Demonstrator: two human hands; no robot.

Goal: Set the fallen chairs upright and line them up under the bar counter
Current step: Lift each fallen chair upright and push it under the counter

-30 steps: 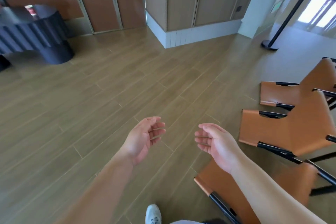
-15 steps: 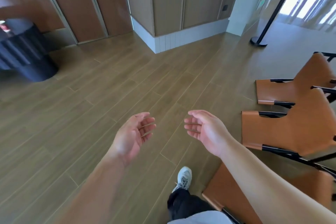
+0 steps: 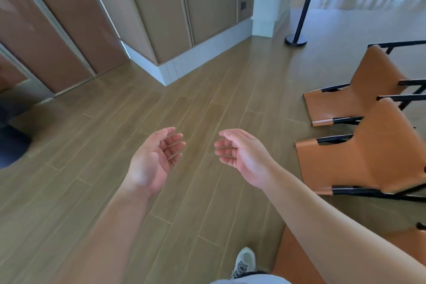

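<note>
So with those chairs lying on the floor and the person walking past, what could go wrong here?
The nearest fallen chair lies right beside the person's shoe, so a step could catch it and trip them. The black frame bars of the middle chair stick out low, easy to hit with a shin. Both the left hand and right hand are empty, so nothing steadies the person yet.

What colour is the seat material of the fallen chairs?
Tan-orange leather on the fallen chairs, with black metal frames; head view.

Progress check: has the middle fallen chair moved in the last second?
No. The middle chair lies beside the far chair as before, nearer than the stanchion base; only the view shifted.
</note>
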